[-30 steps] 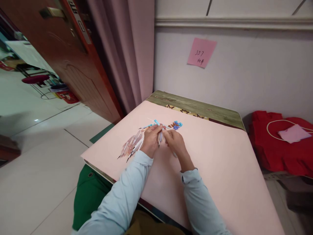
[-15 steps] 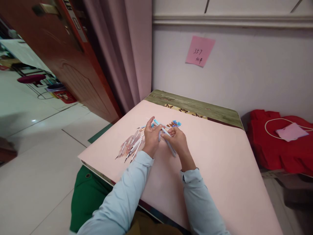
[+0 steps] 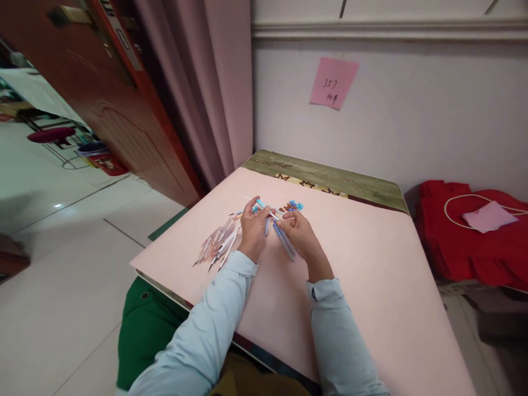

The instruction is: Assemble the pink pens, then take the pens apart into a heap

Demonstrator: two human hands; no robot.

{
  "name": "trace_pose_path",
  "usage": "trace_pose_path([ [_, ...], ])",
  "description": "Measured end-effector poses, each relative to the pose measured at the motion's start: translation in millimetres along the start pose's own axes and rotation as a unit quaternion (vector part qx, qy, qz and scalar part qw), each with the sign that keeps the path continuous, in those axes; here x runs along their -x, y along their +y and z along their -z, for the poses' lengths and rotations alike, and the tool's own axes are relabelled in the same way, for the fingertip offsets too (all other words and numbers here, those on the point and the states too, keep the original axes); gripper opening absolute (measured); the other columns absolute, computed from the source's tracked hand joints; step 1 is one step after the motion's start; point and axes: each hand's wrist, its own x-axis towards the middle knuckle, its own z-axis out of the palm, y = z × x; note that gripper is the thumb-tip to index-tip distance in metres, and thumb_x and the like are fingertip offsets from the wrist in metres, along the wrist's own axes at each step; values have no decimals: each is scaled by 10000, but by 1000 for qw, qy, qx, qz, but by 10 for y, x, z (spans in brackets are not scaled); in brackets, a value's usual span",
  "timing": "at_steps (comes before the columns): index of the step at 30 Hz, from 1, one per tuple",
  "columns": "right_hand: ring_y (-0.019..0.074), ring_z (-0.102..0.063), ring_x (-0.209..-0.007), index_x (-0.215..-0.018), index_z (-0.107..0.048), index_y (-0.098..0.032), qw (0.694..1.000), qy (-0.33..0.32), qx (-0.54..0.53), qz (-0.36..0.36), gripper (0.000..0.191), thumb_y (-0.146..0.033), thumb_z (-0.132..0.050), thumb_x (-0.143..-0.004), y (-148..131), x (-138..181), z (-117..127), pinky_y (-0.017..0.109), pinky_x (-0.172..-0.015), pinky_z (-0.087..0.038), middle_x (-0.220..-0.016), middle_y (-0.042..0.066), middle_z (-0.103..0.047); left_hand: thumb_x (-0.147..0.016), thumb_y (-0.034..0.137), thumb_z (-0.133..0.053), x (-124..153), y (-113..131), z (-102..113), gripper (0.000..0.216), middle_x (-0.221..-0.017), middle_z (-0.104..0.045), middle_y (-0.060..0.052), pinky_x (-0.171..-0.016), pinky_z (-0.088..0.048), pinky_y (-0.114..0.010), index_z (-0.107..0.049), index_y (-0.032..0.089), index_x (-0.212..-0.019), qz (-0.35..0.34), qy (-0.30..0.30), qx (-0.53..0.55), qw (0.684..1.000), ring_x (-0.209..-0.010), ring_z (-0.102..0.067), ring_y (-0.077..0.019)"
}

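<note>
My left hand [image 3: 253, 228] is closed round a light-blue pen [image 3: 259, 203], which slants down to the right. A thin white rod [image 3: 273, 215] sticks out of it toward my right hand [image 3: 300, 234]. The fingers of my right hand are pinched together near the rod's end; what sits between them is hidden. Just below, several bluish translucent pen barrels [image 3: 284, 242] lie on the pink table cover. Beside my left hand is a pile of clear barrels [image 3: 214, 242] with white, dark-tipped refills [image 3: 225, 250].
Small blue and brown pieces [image 3: 293, 206] lie in a heap beyond my hands. The pink cover [image 3: 371, 291] spreads over the table, whose wooden far edge [image 3: 330, 168] meets the wall. A red cloth-covered seat [image 3: 466, 242] stands right; a brown door [image 3: 136, 110] is left.
My right hand has shifted slightly right, away from the left. Where a thick pale barrel showed between the hands, a thin white rod now shows. My left hand keeps its hold.
</note>
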Motion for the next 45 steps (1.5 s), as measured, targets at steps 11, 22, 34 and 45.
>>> trace_pose_path([
  [11,182,-609,-729,-745,-708,-200,971,32,230,-49,304,-434,-553,-863,-39,-10,167,251,-622,-372,-755,41,-704,-725,245,-696,-333,159,415,593,-667,-677,-6,-688,-469,-297,-600,190,-1308,-67,30,-422,904,-671,-658,-199],
  [22,236,-666,-982,-1209,-631,-143,946,72,315,0,331,-222,-511,-911,-38,20,-213,269,-809,-421,-1068,116,-736,-854,374,-620,-179,407,415,544,-1069,-737,-140,-823,-456,-376,-543,221,-1371,-90,-76,-750,651,-1043,-662,-348],
  [34,227,-653,-834,-875,-734,-208,910,116,397,-12,239,-349,-543,-899,-455,175,92,275,-663,-364,-870,92,-745,-878,409,-588,-142,375,493,398,-1039,-749,-111,-786,-458,-343,-657,217,-1220,-109,-63,-746,653,-989,-679,-299],
  [45,217,-664,-912,-1038,-718,-203,948,74,308,25,289,-240,-448,-938,-233,82,23,282,-749,-414,-974,73,-754,-911,318,-500,-108,414,537,341,-1012,-755,-100,-795,-451,-345,-712,227,-1162,-125,-16,-719,684,-964,-673,-283],
])
